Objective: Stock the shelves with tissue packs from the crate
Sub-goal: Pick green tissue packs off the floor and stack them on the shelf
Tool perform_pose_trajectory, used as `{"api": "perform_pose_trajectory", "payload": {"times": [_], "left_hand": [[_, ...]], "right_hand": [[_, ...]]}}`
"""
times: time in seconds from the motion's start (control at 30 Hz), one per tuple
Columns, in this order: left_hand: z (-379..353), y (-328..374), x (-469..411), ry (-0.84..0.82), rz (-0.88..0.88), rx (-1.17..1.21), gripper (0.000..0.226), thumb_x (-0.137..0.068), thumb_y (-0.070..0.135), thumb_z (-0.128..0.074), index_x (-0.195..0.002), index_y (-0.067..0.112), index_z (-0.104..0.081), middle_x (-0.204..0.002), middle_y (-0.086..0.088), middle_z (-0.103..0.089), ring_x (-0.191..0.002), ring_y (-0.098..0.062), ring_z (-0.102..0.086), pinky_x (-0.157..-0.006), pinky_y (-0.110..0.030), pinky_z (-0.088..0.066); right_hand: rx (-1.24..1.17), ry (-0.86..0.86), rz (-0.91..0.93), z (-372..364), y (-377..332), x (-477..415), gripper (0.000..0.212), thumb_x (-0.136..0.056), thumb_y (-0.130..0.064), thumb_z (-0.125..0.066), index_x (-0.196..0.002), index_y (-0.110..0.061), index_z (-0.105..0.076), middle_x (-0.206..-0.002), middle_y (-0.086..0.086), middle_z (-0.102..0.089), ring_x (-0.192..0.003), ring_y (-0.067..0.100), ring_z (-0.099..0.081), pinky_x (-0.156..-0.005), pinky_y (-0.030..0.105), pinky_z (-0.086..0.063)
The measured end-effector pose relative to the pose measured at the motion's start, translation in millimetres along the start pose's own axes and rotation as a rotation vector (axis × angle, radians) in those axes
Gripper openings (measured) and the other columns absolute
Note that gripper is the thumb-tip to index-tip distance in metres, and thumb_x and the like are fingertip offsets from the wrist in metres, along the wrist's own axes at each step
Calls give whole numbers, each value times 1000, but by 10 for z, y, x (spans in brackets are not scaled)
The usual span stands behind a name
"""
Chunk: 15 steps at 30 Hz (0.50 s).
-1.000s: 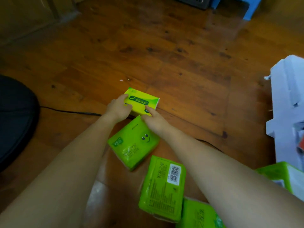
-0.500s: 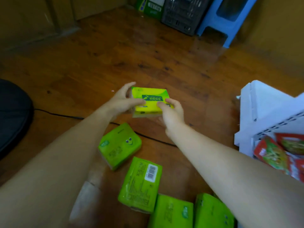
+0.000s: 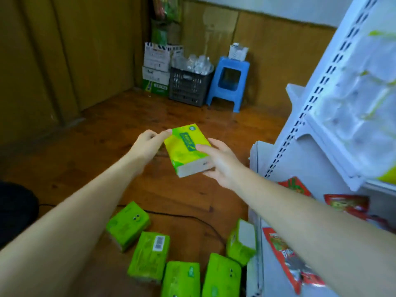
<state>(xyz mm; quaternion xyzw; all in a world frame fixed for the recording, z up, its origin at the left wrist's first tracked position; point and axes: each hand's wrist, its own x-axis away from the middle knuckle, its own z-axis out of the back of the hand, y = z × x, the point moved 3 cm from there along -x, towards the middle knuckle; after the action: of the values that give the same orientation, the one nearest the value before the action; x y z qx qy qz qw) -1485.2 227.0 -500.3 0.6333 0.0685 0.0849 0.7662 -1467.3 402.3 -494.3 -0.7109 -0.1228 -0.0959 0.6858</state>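
The yellow tissue pack (image 3: 187, 151) is bright yellow on top, with green corners and a dark green label band; its near end is pale grey-white. The shelf unit (image 3: 300, 116) is white, with rows of small dark slots up its upright. Left of the shelf unit are five lime-green packs (image 3: 181, 279): two bear cartoon eyes, one a white barcode label, and the one nearest the shelf unit shows a white end. The floor (image 3: 107, 133) is reddish-brown wood with dark knots. The snack packets (image 3: 347, 203) on the shelf unit are red with green print. Beyond the shelf unit are a light blue stool (image 3: 228, 80) and a dark grey lattice crate (image 3: 188, 86).
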Motion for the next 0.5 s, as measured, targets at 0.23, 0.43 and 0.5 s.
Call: {"api": "perform_pose_trajectory", "payload": {"times": [0.23, 0.43, 0.5], "left_hand": [[71, 1207, 443, -183, -87, 71, 41, -87, 22, -63, -127, 22, -55, -121, -10, -58, -99, -20, -57, -99, -42, -45], [-190, 2273, 824, 56, -237, 186, 30, -87, 25, -64, -116, 25, -59, -113, -4, -56, -93, -20, -57, -62, -32, -56], [-386, 2630, 991, 137, -291, 231, 24, -86, 28, -65, -107, 21, -55, -106, -3, -53, -89, -20, -58, -55, -29, -53]], "right_hand": [[23, 4, 178, 168, -939, 635, 32, -87, -27, -62, -118, -28, -55, -122, 6, -56, -108, 22, -53, -86, 34, -38], [-283, 88, 383, 592, -1770, 1142, 76, -83, -31, -68, -145, -33, -24, -144, 2, -36, -122, 25, -47, -101, 46, -41], [-263, 42, 461, 753, -2068, 1398, 79, -84, -28, -67, -146, -33, -19, -145, 1, -34, -121, 26, -48, -91, 44, -48]]}}
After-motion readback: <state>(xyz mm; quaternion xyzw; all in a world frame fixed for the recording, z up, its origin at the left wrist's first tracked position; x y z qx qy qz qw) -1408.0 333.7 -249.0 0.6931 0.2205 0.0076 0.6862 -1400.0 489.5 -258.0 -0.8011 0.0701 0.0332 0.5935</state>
